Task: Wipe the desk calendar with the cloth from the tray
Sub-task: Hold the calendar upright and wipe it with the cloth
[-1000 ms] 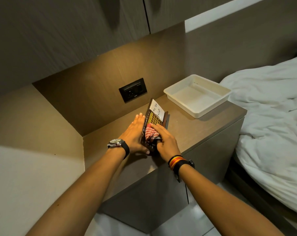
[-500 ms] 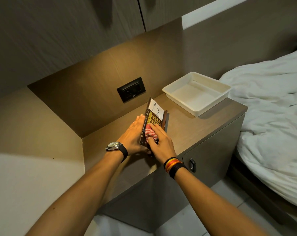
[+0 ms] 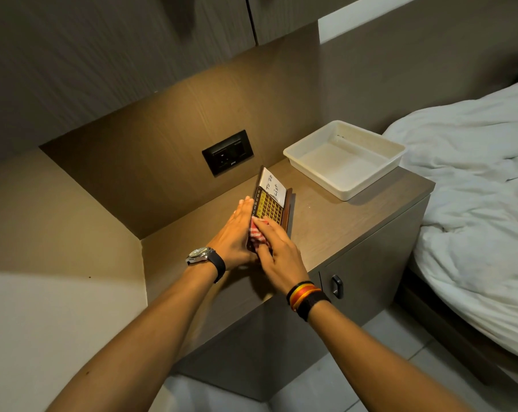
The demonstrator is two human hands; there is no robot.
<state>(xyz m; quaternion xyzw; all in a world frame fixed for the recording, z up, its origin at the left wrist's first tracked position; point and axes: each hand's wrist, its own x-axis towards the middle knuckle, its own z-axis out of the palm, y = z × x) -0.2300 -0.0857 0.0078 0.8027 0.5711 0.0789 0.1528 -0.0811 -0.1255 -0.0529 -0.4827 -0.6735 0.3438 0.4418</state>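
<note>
A dark-framed desk calendar with a yellow date grid and a white "To Do List" note stands tilted on the bedside cabinet. My left hand lies flat against its back, fingers straight, bracing it. My right hand presses a red-and-white checked cloth against the lower front of the calendar. The cloth covers the lower part of the grid. The white plastic tray sits empty at the cabinet's far right corner.
A black wall socket is set in the wooden panel behind the calendar. A bed with a rumpled white duvet stands close on the right. The cabinet door has a dark handle. Pale floor tiles lie below.
My right hand with the cloth has slid slightly along the calendar's lower front. The left hand stays behind the calendar. The camera has shifted a little.
</note>
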